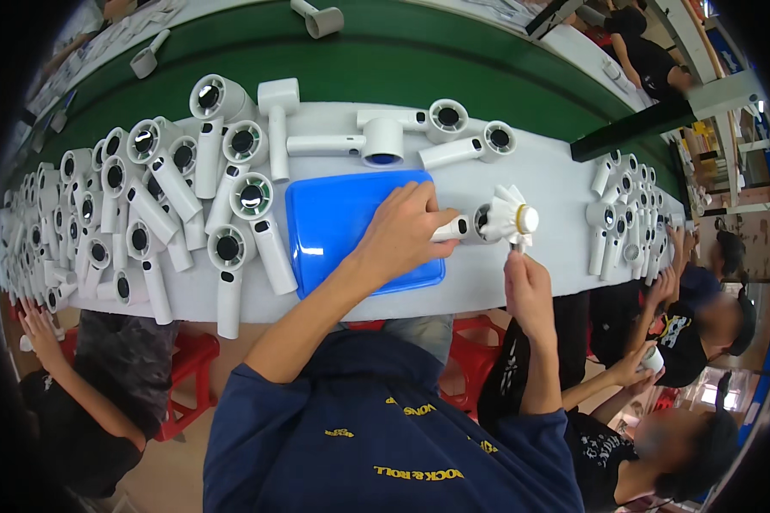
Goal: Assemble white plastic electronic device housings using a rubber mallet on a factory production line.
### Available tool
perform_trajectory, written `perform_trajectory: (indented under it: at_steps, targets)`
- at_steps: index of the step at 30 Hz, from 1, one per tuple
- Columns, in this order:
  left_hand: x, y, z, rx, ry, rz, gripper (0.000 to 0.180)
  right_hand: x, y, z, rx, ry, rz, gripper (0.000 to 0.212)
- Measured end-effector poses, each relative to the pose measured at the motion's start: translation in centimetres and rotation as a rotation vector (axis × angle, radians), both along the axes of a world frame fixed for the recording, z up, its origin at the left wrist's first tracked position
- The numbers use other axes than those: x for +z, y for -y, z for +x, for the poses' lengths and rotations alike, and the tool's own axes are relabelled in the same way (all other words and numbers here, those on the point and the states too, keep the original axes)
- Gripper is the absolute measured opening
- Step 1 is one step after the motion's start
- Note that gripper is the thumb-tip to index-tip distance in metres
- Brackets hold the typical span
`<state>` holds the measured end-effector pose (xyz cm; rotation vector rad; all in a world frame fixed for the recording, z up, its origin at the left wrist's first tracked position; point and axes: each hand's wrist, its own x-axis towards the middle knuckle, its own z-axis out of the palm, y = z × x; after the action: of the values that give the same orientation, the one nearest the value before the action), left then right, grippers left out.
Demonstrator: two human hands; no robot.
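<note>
My left hand (411, 227) is closed round the handle of a white handheld fan (450, 229), over a blue plastic tray (329, 218). The fan's round head points to the right. Right in front of that head is a white shuttlecock (512, 215) with a yellow band, its feathered end toward the fan and its rounded tip facing right. My right hand (526, 286) pinches it from below, by a thin part mostly covered by the fingers. Whether feathers and fan touch, I cannot tell.
Many white handheld fans (145, 188) crowd the left of the white table (547, 171); several lie behind the tray (385, 137). Another group (629, 205) stands at the right. A green conveyor belt (402, 60) runs beyond. A dark post (633, 128) juts in. People sit on both sides.
</note>
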<state>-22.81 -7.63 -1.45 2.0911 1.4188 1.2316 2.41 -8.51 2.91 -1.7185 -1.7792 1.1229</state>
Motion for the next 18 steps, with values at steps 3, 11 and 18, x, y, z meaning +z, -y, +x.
perform_trajectory:
  at_steps: [3, 11, 18]
  targets:
    - [0.4, 0.0, 0.0, -0.008, 0.015, -0.047, 0.036, 1.4, 0.0, -0.2, -0.122, -0.35, -0.172, 0.045]
    - [1.9, -2.2, -1.0, -0.213, -0.067, -0.369, 0.035, -3.3, -1.0, 0.8, -0.239, -0.928, -0.321, 0.045]
    - [2.8, -0.6, -0.4, -0.172, -0.107, -0.394, 0.043, -4.4, -1.2, 2.3, -0.225, -1.151, -0.313, 0.044]
